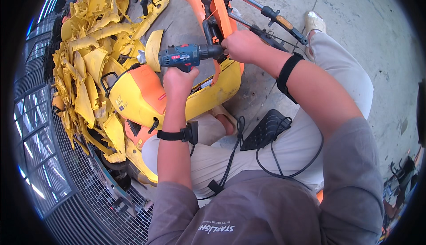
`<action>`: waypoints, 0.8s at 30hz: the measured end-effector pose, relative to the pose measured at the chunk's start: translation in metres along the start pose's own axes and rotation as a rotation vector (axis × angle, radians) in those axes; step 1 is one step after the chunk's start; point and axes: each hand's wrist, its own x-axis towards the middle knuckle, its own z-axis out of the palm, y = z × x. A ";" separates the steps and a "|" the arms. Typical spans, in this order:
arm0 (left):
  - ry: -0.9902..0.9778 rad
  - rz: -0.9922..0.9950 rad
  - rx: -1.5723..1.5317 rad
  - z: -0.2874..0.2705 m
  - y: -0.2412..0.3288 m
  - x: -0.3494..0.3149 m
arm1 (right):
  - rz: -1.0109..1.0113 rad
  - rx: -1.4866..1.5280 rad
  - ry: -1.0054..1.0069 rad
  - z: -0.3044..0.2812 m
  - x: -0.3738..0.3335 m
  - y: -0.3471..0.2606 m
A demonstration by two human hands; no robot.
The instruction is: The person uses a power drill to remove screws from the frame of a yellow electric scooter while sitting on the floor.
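My left hand point(177, 81) is wrapped round the grip of a blue and black cordless drill point(179, 56), its chuck pointing right. At the chuck's front end are the closed fingers of my right hand point(243, 46); what they pinch, if anything, is hidden. Both hands are over a yellow and orange plastic vehicle body point(217, 96), which looks like part of a scooter or bike. Dark parts show inside its open orange frame point(222, 9). Metal tubes with black fittings point(266, 12) stick out beyond my right hand.
A large heap of broken yellow plastic panels point(95, 63) lies on the left, beside a brick-patterned strip and metal grating point(44, 156). A black cabled box point(266, 129) rests by my leg. Assorted dark parts point(401, 178) lie at the far right on grey concrete point(355, 18).
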 end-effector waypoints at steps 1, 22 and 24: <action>0.005 -0.030 0.015 0.000 0.000 0.000 | -0.001 0.001 0.002 0.000 0.001 -0.001; 0.060 -0.061 0.070 0.003 0.003 -0.004 | 0.026 0.069 0.038 0.003 0.000 0.003; 0.065 -0.055 0.055 0.003 0.003 -0.010 | 0.025 0.034 0.008 0.005 -0.004 0.001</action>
